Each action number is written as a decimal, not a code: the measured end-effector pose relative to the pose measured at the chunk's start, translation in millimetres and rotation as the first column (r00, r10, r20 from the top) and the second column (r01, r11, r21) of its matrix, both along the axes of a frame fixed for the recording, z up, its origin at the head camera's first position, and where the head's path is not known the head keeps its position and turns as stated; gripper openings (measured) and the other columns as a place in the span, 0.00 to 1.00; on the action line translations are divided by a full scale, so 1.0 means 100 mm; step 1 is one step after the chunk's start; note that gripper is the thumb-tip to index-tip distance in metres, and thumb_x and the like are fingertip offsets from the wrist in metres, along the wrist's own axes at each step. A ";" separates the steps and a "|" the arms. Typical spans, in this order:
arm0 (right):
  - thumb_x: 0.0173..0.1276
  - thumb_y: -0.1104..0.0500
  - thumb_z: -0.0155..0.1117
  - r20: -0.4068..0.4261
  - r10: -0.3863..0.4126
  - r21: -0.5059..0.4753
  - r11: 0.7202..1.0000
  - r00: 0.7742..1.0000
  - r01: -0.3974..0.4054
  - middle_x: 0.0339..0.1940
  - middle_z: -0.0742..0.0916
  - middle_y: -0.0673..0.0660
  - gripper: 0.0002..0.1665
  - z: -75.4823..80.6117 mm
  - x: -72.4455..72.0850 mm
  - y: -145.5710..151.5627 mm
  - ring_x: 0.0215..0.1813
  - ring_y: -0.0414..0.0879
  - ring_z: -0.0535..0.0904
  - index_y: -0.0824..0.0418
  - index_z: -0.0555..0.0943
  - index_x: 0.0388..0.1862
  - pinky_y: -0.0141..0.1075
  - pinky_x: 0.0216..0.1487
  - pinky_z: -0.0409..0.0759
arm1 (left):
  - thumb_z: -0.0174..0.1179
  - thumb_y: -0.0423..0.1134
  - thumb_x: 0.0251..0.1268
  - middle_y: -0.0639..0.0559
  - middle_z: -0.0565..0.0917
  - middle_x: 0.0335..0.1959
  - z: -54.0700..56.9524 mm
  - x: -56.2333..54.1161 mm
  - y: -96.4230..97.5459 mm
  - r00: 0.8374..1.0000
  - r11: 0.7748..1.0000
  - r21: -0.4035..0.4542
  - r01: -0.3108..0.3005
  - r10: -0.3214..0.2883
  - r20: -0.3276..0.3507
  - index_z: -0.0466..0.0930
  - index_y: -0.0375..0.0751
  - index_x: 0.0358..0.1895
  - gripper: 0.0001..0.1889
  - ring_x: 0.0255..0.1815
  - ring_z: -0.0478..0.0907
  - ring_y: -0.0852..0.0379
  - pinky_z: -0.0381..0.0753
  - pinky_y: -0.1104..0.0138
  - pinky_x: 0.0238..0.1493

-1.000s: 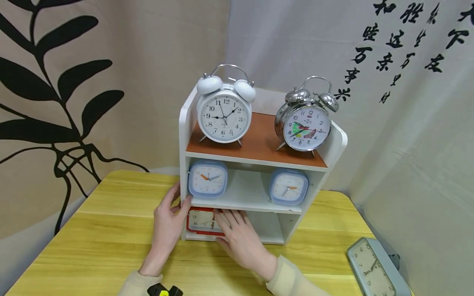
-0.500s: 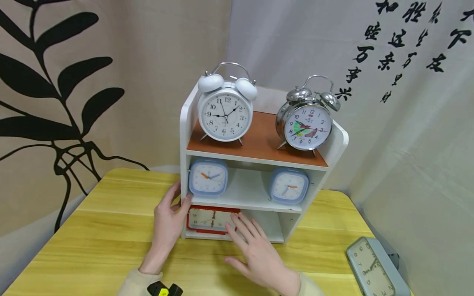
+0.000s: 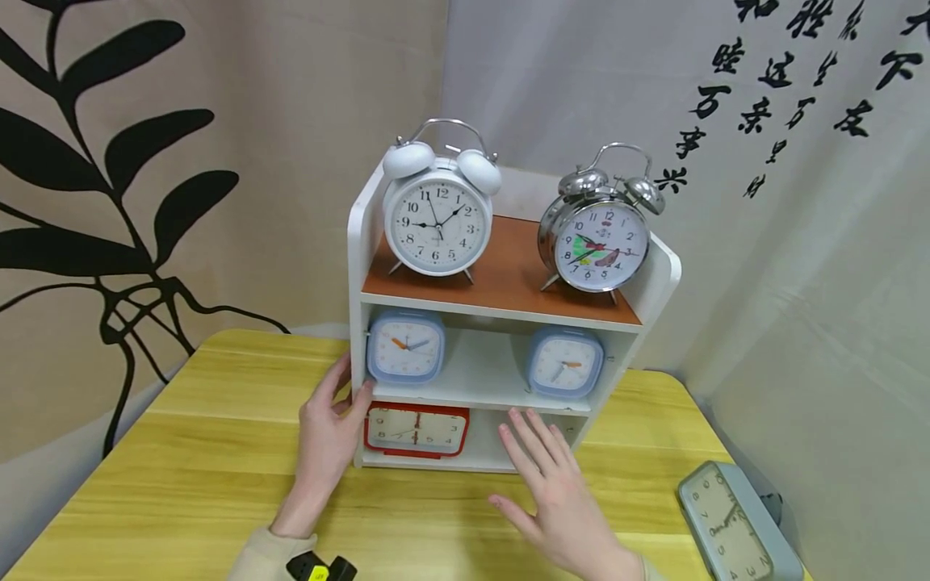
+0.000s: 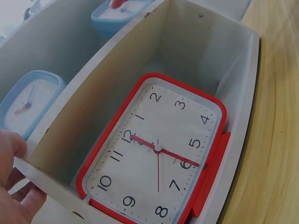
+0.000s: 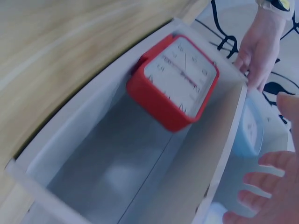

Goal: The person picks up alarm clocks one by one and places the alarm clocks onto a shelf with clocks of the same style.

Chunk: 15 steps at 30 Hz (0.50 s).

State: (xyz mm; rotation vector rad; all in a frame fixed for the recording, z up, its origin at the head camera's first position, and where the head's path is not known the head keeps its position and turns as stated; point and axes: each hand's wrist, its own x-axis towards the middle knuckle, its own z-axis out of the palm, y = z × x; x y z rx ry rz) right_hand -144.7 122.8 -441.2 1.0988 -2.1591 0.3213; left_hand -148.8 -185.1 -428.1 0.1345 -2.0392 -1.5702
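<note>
A small white shelf unit [image 3: 358,266] stands on the table. My left hand [image 3: 327,444] holds its left side panel near the middle board, the thumb at the front edge. In the left compartment of the bottom level sits a red rectangular alarm clock [image 3: 416,440], its face turned outward; the left wrist view shows this red clock [image 4: 156,154] close up. My right hand [image 3: 555,492] hovers in front of the bottom level's right part, fingers spread and holding nothing. In the right wrist view, the right hand's fingers [image 5: 268,179] are apart from the red clock [image 5: 180,77].
On the top board stand a white twin-bell alarm clock [image 3: 438,222] and a silver one [image 3: 601,246]. Two blue square clocks [image 3: 405,347] occupy the middle level, left and right. A grey-blue clock [image 3: 734,524] lies at the wooden table's [image 3: 182,476] right edge. Curtains hang behind.
My right hand has let go of the red clock and drawn away to the right, its fingers spreading. The red clock stays at the bottom left. My left hand has kept its place.
</note>
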 end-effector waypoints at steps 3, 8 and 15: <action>0.83 0.32 0.43 0.013 -0.026 -0.031 0.999 1.000 0.027 0.81 0.73 0.64 0.44 0.02 0.00 0.11 0.90 0.50 0.53 0.63 0.69 0.80 0.34 0.91 0.35 | 0.60 0.31 0.77 0.35 0.80 0.71 0.00 0.00 0.00 1.000 1.000 0.000 0.001 -0.001 -0.009 0.71 0.38 0.76 0.27 0.71 0.80 0.41 0.76 0.90 0.50; 0.83 0.31 0.42 0.020 -0.094 -0.067 0.993 0.995 0.095 0.80 0.75 0.65 0.45 0.04 0.00 0.32 0.90 0.47 0.51 0.64 0.70 0.79 0.32 0.91 0.36 | 0.60 0.31 0.77 0.34 0.80 0.71 0.00 0.00 0.00 1.000 1.000 -0.001 0.001 -0.001 -0.009 0.71 0.38 0.76 0.27 0.71 0.79 0.40 0.76 0.90 0.50; 0.82 0.29 0.39 0.060 -0.199 -0.091 0.975 0.978 0.204 0.79 0.74 0.69 0.48 0.04 0.00 0.61 0.91 0.41 0.45 0.66 0.69 0.79 0.27 0.89 0.33 | 0.60 0.31 0.77 0.34 0.79 0.72 -0.01 0.00 0.00 1.000 1.000 0.001 -0.003 0.003 0.003 0.70 0.38 0.77 0.28 0.71 0.79 0.40 0.77 0.91 0.50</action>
